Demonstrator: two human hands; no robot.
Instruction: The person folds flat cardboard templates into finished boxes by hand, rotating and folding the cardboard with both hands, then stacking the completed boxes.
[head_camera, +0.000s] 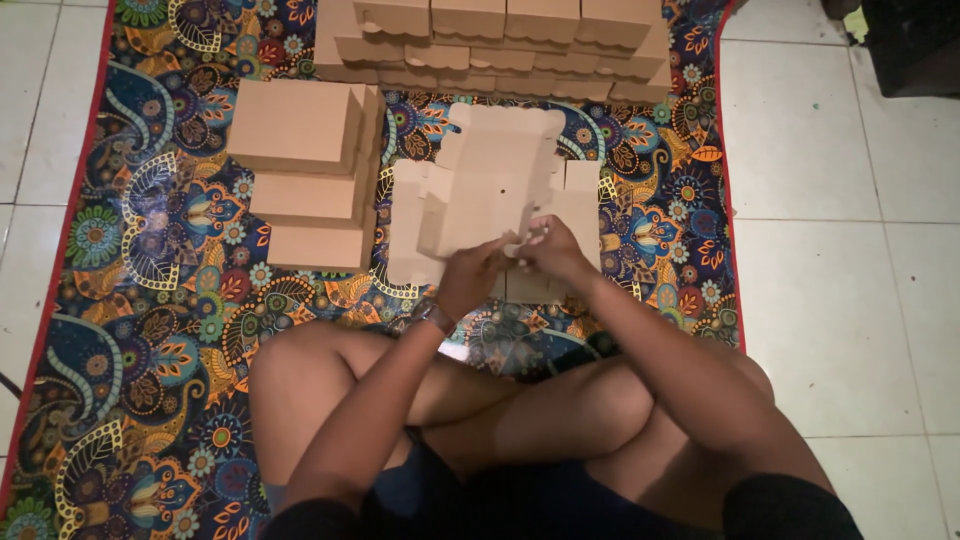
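Now both hands meet at the near edge of the flat brown die-cut cardboard box blank (495, 195) on the patterned rug (150, 300). Left hand (470, 275) and right hand (553, 250) each pinch a flap, fingers curled. Folding looks under way; next those flaps need creasing upright. Stacked folded brown boxes (305, 170) sit alongside.

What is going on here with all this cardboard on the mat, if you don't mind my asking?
A person sits cross-legged on a patterned mat, both hands on a flat, unfolded cardboard box blank. The left hand and right hand grip its near edge. A pile of folded boxes sits to the left, and rows of finished boxes line the far end of the mat.
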